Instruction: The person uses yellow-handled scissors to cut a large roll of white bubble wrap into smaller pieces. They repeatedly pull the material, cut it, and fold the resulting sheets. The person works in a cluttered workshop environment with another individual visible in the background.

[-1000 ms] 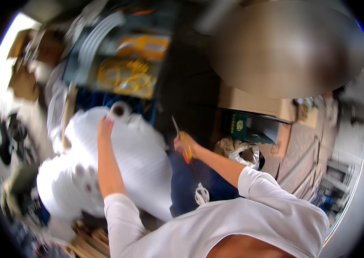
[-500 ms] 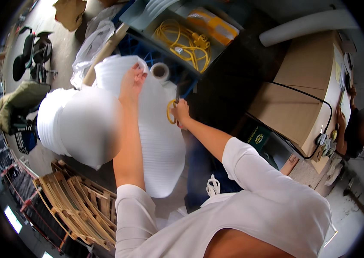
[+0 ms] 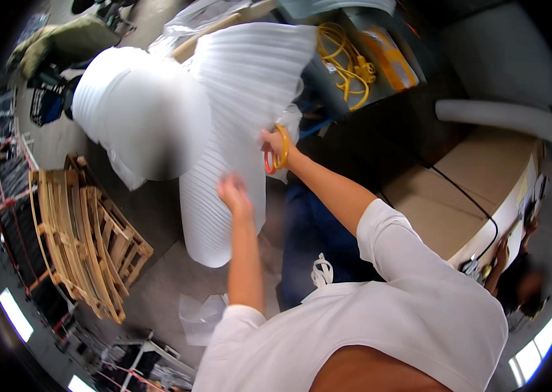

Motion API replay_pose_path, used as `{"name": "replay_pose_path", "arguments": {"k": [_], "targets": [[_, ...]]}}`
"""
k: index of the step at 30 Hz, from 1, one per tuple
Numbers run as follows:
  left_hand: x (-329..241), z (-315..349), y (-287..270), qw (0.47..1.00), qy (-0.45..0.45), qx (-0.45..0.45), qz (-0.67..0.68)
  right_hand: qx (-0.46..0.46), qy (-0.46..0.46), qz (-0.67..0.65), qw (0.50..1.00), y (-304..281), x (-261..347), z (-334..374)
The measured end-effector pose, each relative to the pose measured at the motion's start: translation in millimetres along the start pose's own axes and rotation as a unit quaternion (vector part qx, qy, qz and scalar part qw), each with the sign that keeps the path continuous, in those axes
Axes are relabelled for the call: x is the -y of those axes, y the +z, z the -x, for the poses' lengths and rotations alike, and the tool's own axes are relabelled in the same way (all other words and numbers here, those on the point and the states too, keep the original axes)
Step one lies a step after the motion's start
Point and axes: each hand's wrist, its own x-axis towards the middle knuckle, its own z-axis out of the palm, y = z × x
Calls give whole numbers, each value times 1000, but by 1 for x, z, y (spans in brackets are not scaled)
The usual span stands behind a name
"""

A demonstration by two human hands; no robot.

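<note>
A big roll of white ribbed foam [image 3: 103, 88] stands on the left. From it a loose foam sheet [image 3: 243, 65] fans out toward the far side, and its rounded lower part [image 3: 207, 222] hangs down nearer to me. My right hand [image 3: 278, 145] grips scissors [image 3: 283, 142] with yellow and red handles at the sheet's right edge; their blades are hidden. Over the lower part of the sheet is my left hand [image 3: 234, 191], smeared by motion, so its fingers and any contact with the foam are unclear.
Beyond the sheet, a grey bin holds a yellow cable [image 3: 338, 55] and an orange-and-silver package [image 3: 390, 59]. Wooden pallets [image 3: 77, 242] lean at the left. Large cardboard [image 3: 478, 189] and a foam tube [image 3: 504, 117] are on the right, near another person [image 3: 517, 281].
My left hand has come off the sheet's far edge and moved back toward me. The sheet's far part now spreads up and to the right. The scissors stay in my right hand; the view has shifted.
</note>
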Motion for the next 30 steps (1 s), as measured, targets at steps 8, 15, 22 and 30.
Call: {"name": "replay_pose_path", "arguments": {"k": [8, 15, 22, 30], "targets": [[93, 30, -104, 823, -411, -27, 393, 71, -6, -94, 993, 12, 20, 15], [68, -31, -109, 858, -121, -127, 483, 149, 16, -128, 980, 9, 29, 11], [64, -54, -169, 881, -96, -205, 416, 130, 30, -151, 979, -11, 9, 0], [-55, -17, -135, 857, -168, -125, 472, 94, 225, -52, 968, 103, -26, 106]]}}
